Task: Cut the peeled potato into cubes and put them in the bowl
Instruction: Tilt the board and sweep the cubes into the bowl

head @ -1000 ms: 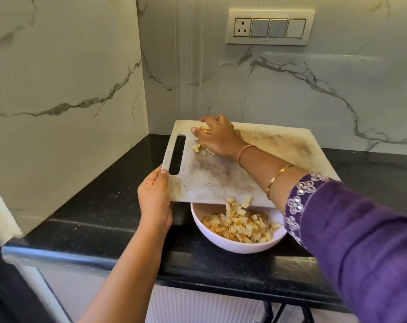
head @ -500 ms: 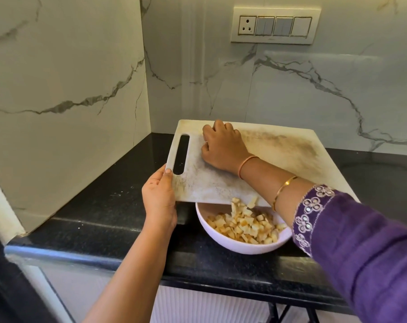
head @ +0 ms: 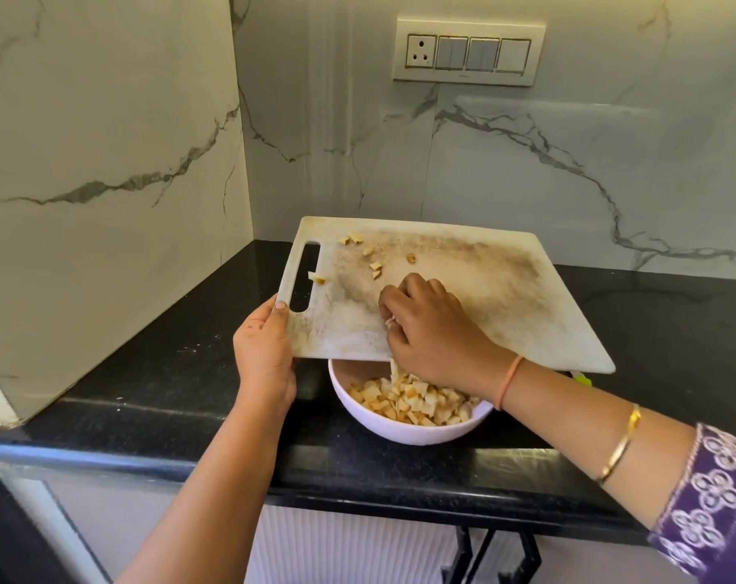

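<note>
The left hand (head: pixel 267 356) grips the near-left corner of the cutting board (head: pixel 505 297), with the thumb on top beside the handle slot and the fingers hidden beneath. The right hand (head: pixel 427 330) lies on the board's top near its front edge, knuckles up and fingers curled down against the surface. A pale piece shows at the fingertips, but I cannot tell whether the hand pinches it or only pushes it.

Just below that hand, a few blurred pieces hang between the board's edge and the white bowl (head: pixel 400 434). The bowl stands on the black counter (head: pixel 147 398), with its far half under the board's overhang. It is heaped with potato cubes (head: pixel 408 400). About 7 loose cubes (head: pixel 375 267) lie scattered on the stained board's far-left part, and 1 of them is at the slot's edge.

The right wrist wears 1 orange band and 1 gold bangle above a purple embroidered sleeve (head: pixel 712 512). Behind is a veined marble wall with a switch plate (head: pixel 469 52) that has 1 socket and 3 switches.
</note>
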